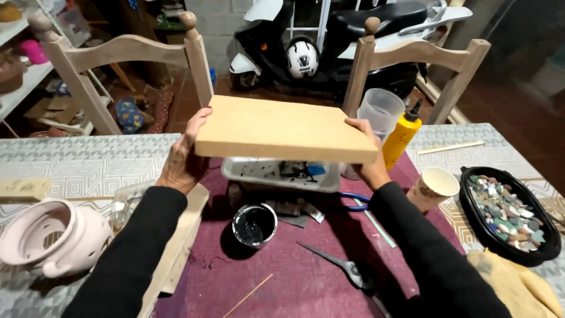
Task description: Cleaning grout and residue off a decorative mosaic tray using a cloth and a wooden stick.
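— Where is the wooden board?
— Held level above the white tray, off the table.
— And the hands?
— Left hand clamps the board's left edge, right hand its right edge; a black cup sits just before the tray.

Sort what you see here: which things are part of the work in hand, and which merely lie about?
In hand: wooden board, left hand, right hand.

Lying about: scissors, black paint pot, yellow glue bottle, paper cup, tray of stones, pink ceramic pot.
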